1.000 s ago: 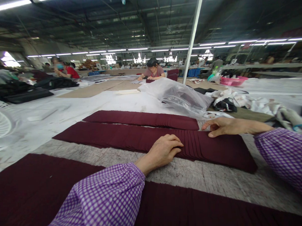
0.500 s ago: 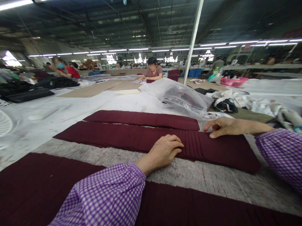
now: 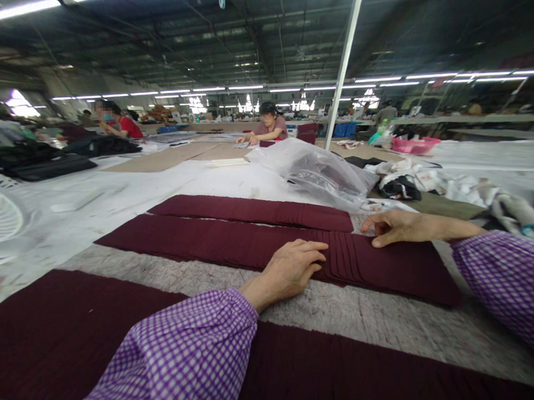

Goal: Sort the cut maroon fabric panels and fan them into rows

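Observation:
A long row of overlapping dark maroon fabric pieces [image 3: 207,241] lies fanned across the grey felt-like mat [image 3: 387,312]. My left hand [image 3: 294,269] rests on the near edge of this row, fingers outstretched beside several stepped fabric edges. At the right part of the row, my right hand [image 3: 401,226] has its thumb on the top piece and its index finger held apart at the far edge; its other fingers curl under, partly hidden. A narrower maroon row [image 3: 250,212] lies just behind. Closer to me, another maroon spread [image 3: 78,332] passes under my left sleeve.
Behind the rows lies a clear plastic bag [image 3: 314,168], with crumpled cloths [image 3: 443,183] to its right. A white fan [image 3: 2,214] stands at the left edge. A pale pole [image 3: 345,64] rises beyond the bag. Across the table a co-worker [image 3: 270,128] handles pieces.
My left hand's index finger has lifted and stretched slightly forward over the stepped edges. My right hand has barely moved. The fabric rows lie as before.

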{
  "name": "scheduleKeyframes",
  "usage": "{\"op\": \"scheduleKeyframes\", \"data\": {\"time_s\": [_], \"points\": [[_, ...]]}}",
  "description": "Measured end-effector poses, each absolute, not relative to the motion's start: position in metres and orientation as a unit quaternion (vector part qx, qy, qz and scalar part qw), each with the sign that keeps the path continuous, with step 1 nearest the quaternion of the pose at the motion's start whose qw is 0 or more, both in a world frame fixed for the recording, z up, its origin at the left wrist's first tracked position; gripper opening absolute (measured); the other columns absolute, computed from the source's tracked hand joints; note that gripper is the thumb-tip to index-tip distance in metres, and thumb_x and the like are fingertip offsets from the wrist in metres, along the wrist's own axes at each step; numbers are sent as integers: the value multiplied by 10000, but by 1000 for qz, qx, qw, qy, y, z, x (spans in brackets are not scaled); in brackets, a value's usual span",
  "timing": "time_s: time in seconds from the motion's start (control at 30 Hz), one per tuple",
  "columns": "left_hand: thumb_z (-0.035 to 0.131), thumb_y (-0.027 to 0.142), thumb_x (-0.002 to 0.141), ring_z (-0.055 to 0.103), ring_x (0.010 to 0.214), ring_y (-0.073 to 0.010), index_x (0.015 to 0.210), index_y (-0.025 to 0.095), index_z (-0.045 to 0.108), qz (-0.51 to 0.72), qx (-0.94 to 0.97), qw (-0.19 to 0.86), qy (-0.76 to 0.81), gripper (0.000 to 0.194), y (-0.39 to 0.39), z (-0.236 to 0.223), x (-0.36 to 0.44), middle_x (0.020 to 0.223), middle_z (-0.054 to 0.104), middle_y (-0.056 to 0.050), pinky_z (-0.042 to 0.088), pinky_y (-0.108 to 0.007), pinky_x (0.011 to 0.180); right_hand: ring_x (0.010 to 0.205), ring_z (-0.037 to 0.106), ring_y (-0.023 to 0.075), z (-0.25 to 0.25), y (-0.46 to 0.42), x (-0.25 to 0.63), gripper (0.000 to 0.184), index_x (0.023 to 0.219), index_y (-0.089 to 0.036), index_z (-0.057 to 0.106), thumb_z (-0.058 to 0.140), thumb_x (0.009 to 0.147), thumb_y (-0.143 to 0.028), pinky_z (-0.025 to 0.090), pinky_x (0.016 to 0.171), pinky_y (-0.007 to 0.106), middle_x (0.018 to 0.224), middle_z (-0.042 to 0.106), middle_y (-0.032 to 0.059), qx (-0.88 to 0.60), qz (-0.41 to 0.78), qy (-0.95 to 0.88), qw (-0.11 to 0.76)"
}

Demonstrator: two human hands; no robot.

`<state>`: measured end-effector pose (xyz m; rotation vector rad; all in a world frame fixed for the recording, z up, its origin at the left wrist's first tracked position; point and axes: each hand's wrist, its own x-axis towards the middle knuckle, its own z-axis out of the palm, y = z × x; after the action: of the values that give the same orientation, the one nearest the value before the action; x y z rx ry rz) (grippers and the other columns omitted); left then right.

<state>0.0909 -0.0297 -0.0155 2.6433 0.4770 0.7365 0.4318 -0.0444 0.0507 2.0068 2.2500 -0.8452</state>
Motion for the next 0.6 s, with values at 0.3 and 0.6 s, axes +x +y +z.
{"op": "scheduleKeyframes", "data": {"time_s": [0.3,0.6], "points": [[558,154,949,600,1154,-230,1197,122,653,253,938,168,166,267,-30,-17,91,1273,702,-96,481,-382,1034,800,590,237,50,-42,432,609,1163,-170,619,684,765,-626,439,701,338,885,624,65,626,-273,730,13],[475,173,988,557,1148,-227,1442,172,488,221,953,133,161,455,-30,-16,90,1323,660,-68,457,-393,1034,842,633,269,50,-40,433,620,1141,-209,621,705,724,-660,485,729,346,893,652,51,616,-277,737,6]]}}
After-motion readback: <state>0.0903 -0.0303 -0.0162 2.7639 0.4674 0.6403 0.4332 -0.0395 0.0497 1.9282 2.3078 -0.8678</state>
